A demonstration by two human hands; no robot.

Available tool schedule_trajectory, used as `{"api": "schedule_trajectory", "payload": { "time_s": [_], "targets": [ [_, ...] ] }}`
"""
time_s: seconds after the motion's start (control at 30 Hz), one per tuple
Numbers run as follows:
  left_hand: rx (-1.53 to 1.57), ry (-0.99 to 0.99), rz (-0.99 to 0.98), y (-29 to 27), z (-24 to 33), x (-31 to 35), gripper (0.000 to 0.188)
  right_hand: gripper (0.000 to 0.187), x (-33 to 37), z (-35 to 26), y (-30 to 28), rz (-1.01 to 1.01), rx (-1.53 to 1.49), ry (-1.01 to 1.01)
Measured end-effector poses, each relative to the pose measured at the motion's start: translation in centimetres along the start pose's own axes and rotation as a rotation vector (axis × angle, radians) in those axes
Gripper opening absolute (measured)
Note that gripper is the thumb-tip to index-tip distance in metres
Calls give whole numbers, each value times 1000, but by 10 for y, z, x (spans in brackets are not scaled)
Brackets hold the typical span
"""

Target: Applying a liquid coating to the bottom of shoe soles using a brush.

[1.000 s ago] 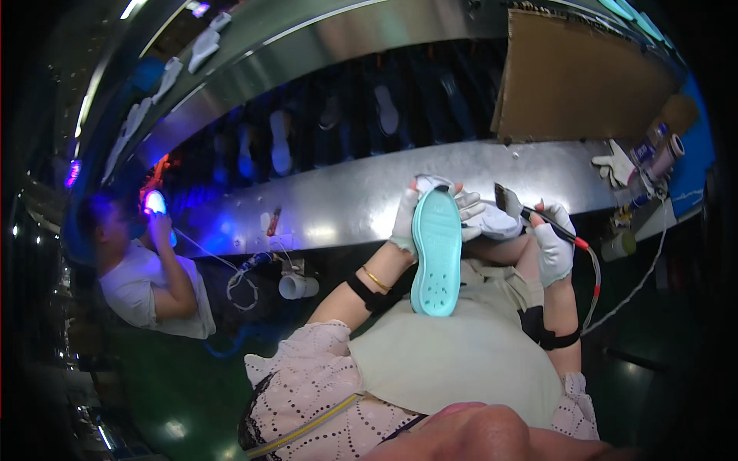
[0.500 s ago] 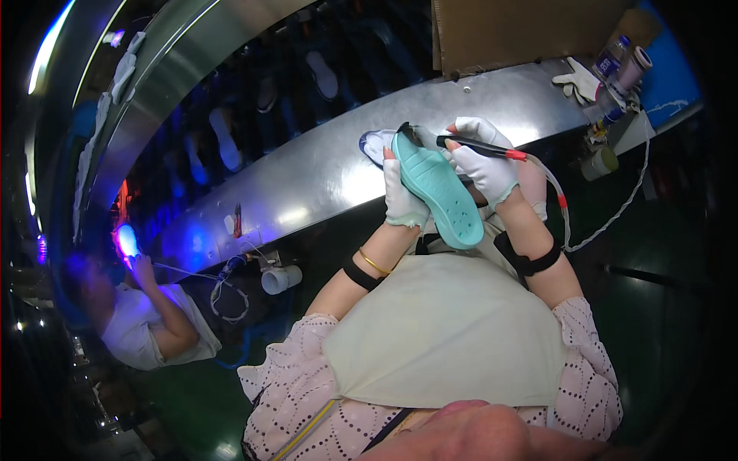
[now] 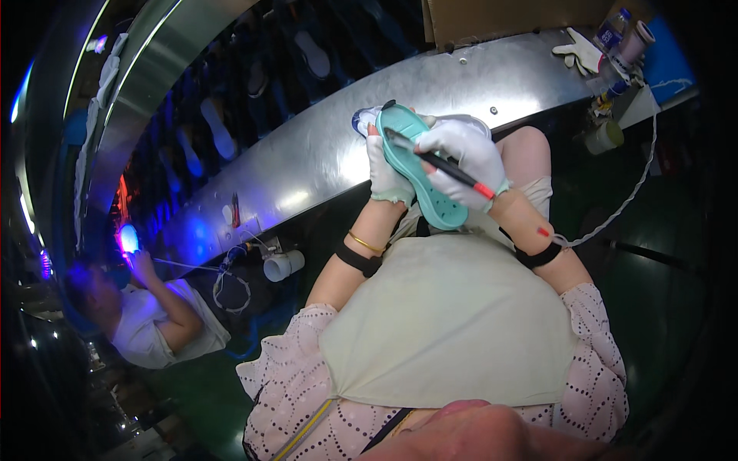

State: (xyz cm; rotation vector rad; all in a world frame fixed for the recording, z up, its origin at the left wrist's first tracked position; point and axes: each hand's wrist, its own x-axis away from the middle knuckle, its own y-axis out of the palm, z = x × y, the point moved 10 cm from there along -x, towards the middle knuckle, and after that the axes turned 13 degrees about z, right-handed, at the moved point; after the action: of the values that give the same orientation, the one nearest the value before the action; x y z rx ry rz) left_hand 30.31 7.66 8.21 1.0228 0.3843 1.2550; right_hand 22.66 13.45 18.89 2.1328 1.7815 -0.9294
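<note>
A turquoise shoe sole (image 3: 419, 180) with a raised rim and small holes near its lower end is held up by my left hand (image 3: 388, 175), in a white fingerless glove. The fingers close round its left edge. My right hand (image 3: 465, 150), gloved alike, grips a brush (image 3: 460, 177) with a black handle and red bands. Its dark bristles lie over the upper part of the sole's hollow face. Just behind the sole, a white and navy shoe (image 3: 364, 121) is partly hidden on the metal bench (image 3: 323, 157).
Beyond the bench, several pale soles (image 3: 219, 131) sit in a dark rack. A white glove (image 3: 580, 52) and bottles (image 3: 611, 31) stand at the far right. A pale tube (image 3: 615, 219) hangs to my right. At the left, another person (image 3: 165, 319) holds a glowing item.
The sole has moved slightly up and left and tilted, so its hollow face shows more. My right hand has brought the brush from beyond the sole's right edge onto that face.
</note>
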Motion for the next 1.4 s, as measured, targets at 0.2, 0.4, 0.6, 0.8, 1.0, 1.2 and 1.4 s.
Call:
{"api": "schedule_trajectory", "payload": {
  "time_s": [0.2, 0.4, 0.6, 0.8, 1.0, 1.2, 1.4],
  "targets": [
    [300, -328, -423, 30, 0, 21, 82, 16, 12, 14, -12, 36, -94, 162],
    [-50, -287, -33, -24, -28, 24, 94, 12, 45, 43, -9, -16, -180, 457],
    [-364, -222, -6, -44, -48, 42, 89, 12, 55, 46, -18, 29, -176, 407],
    [-58, -7, -106, -13, -19, 17, 100, 10, 50, 53, -17, 161, -390, 546],
    [175, -28, -160, 14, -1, -2, 109, 12, 35, 22, -9, 1, -464, 372],
    [217, -33, -130, 14, 8, -3, 110, 9, 25, 18, -14, 88, -277, 312],
    [223, -161, -364, 32, 5, -1, 105, 3, 40, 45, -7, 36, -556, 772]
  ]
}}
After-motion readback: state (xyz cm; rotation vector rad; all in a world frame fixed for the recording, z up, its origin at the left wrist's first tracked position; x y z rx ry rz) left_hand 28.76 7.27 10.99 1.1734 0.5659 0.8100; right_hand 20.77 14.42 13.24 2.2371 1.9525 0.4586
